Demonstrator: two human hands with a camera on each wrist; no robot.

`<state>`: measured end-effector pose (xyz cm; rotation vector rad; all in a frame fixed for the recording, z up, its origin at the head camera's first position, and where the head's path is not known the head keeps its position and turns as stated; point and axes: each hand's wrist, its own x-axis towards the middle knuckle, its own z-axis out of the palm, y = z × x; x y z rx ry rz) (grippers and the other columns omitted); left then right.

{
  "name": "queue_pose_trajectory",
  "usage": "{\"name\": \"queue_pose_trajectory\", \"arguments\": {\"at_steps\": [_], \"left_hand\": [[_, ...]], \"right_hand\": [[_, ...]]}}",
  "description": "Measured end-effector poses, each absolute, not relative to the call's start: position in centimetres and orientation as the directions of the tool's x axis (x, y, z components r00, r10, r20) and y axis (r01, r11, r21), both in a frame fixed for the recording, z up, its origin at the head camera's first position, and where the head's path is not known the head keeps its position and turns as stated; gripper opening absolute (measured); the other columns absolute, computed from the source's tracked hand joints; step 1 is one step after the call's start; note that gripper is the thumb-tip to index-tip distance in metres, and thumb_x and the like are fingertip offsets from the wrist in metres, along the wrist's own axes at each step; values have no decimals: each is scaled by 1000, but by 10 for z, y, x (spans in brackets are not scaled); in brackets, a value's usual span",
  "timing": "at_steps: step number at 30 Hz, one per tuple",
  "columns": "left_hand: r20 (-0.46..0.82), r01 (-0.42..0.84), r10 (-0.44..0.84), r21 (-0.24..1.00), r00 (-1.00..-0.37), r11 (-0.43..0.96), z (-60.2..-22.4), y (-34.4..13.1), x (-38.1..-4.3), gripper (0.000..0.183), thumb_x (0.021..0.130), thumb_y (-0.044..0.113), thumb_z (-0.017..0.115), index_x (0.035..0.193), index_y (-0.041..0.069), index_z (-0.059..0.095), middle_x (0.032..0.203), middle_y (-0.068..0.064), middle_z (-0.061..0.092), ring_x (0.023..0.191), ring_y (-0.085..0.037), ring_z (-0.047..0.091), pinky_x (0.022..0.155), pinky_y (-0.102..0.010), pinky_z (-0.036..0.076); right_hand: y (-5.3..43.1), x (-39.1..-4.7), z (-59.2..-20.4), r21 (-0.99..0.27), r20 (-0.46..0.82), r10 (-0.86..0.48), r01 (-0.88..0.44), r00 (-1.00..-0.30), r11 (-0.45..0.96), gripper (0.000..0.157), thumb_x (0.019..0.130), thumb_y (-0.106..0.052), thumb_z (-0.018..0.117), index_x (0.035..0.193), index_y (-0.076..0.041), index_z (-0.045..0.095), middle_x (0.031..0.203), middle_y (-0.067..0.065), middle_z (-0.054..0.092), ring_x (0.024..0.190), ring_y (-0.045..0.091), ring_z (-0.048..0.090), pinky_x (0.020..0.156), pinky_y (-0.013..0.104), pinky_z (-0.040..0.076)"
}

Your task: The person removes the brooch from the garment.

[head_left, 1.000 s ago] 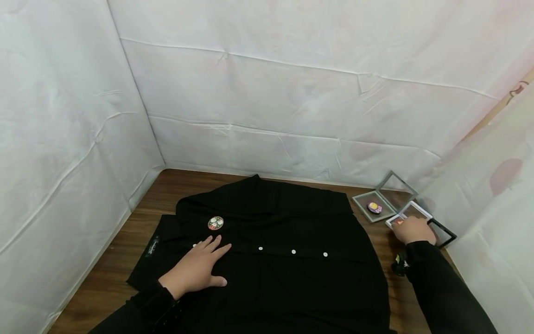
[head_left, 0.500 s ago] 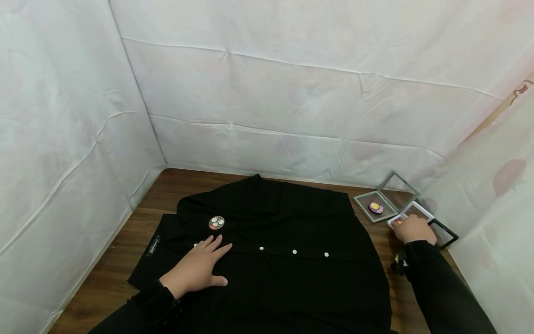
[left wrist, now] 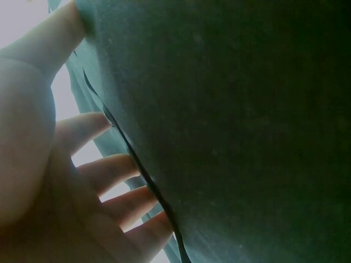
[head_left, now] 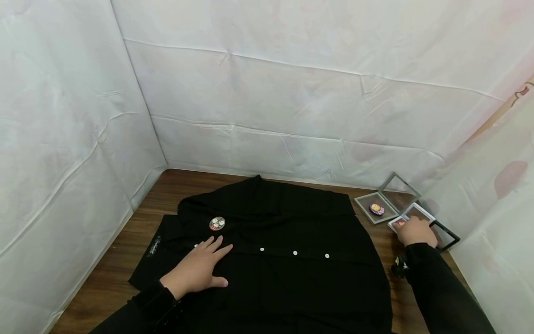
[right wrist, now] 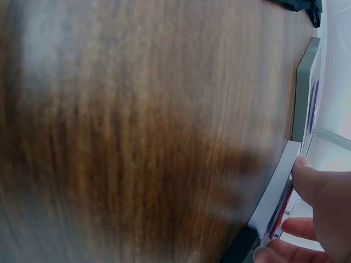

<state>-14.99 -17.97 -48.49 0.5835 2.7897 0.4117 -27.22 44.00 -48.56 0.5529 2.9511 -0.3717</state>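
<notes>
A black shirt (head_left: 300,283) with white buttons lies spread on the wooden table. My left hand (head_left: 198,270) rests on its front with fingers spread; the left wrist view shows those fingertips (left wrist: 123,164) against the dark cloth. Above them, a round patterned badge (head_left: 217,223) sits on the shirt. At the far right, my right hand (head_left: 416,232) reaches into a white-framed display case (head_left: 424,211). Its thumb (right wrist: 307,178) is by the case's edge, and curled fingers are at a reddish badge (head_left: 401,222), mostly hidden by the hand.
Beside the white case stands an open grey-framed case (head_left: 363,198) holding a purple and yellow badge (head_left: 377,209). A black-framed case (head_left: 450,234) lies partly behind my right hand. White cloth walls (head_left: 292,106) border the table at the back and sides.
Both hands keep nearly the same place and pose. The head view has shifted very slightly; nothing has visibly been moved on the table.
</notes>
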Motion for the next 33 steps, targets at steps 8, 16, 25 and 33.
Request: {"name": "queue_pose_trajectory", "arguments": {"at_steps": [8,16,25,33], "left_hand": [[-196,349,418,309,-887,885,-484,-179,-150,89,83,57,82,156,20,48,164,-17,33,150,-46,26,114,-68,28],[-104,377,424,306,-899,874,-479,-183,-159,101,79,57,85,157,9,43,157,-18,44,143,-40,42,112,-61,37],[6,447,463,267,-886,853,-457,-211,-193,84,90,48,79,156,8,45,157,-19,43,142,-41,43,113,-60,36],[-47,484,505,221,-862,847,-454,-239,-213,80,93,51,74,154,5,48,161,-22,38,149,-44,31,120,-62,20]], "right_hand": [[414,-267,-469,-257,-95,303,318,-948,913,72,102,-38,63,129,26,42,114,46,42,95,60,54,69,64,48],[331,-267,-449,-326,52,91,69,-995,943,59,105,-35,58,128,18,48,119,40,46,96,52,53,76,62,44],[221,-254,-434,-286,13,-273,-265,-962,921,40,100,-35,68,122,-2,67,112,16,68,89,28,65,78,48,53],[139,-234,-444,-254,61,-474,-473,-879,844,41,97,-37,72,124,-7,69,118,8,67,102,23,66,85,40,56]]}}
